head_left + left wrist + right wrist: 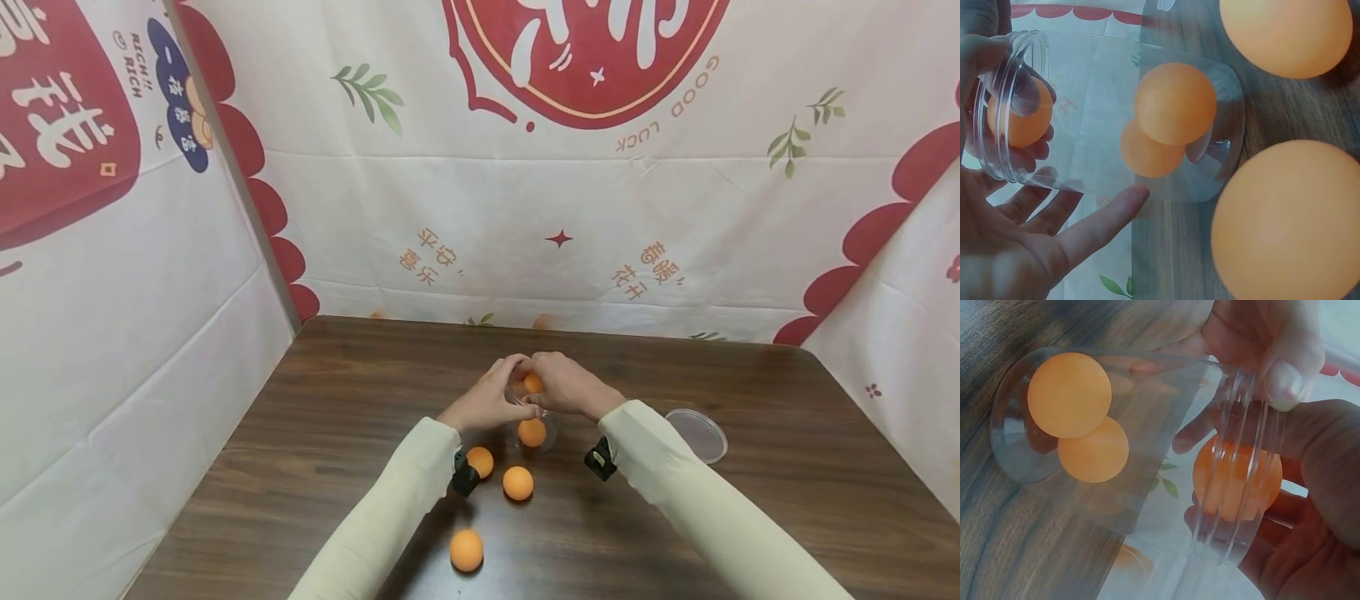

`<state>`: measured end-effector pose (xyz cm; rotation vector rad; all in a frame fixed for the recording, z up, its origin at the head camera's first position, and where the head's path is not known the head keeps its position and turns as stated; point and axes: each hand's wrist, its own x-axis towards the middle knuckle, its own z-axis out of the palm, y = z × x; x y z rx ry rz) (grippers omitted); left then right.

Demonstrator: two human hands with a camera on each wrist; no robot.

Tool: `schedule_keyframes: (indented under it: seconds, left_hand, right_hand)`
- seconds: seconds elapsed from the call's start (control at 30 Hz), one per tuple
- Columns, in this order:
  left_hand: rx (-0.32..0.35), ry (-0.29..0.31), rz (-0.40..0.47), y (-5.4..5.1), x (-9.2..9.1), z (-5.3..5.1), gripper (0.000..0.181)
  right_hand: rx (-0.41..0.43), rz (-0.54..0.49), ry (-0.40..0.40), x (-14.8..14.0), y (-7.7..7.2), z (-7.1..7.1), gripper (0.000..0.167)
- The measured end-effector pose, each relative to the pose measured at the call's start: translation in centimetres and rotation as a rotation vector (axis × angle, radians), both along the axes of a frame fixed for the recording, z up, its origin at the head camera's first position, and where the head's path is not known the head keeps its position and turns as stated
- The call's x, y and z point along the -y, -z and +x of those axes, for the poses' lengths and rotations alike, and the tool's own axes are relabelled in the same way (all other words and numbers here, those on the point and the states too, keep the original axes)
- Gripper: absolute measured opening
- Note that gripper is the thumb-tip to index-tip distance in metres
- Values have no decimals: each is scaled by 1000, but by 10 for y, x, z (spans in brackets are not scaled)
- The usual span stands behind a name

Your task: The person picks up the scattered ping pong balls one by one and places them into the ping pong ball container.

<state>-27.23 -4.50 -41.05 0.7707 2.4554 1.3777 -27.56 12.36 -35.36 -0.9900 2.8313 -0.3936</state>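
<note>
A clear plastic jar (1094,75) stands upright on the table, with two orange ping-pong balls (1069,394) inside near its bottom. My left hand (487,400) grips the jar by its threaded neck, some fingers behind it. At the jar's mouth my right hand (566,385) holds another orange ball (1235,478), seen through the neck in both wrist views. Part of that hand's hold is hidden behind the rim. In the head view three loose balls lie nearer me: one beside the left wrist (480,462), one just in front of the jar (518,483) and one farther forward (467,551).
A round clear lid (697,435) lies on the dark wooden table (360,375), right of the jar beyond my right sleeve. Printed white cloth (487,200) hangs behind the table and along both sides. A dark wrist device (600,458) sits on each wrist.
</note>
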Motion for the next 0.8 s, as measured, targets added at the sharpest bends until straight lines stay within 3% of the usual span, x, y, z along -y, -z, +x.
schedule_keyframes:
  seconds: [0.8]
  left_hand:
    - [-8, 31, 5, 3, 1, -2, 70]
  right_hand:
    - [52, -37, 2, -2, 2, -6, 28]
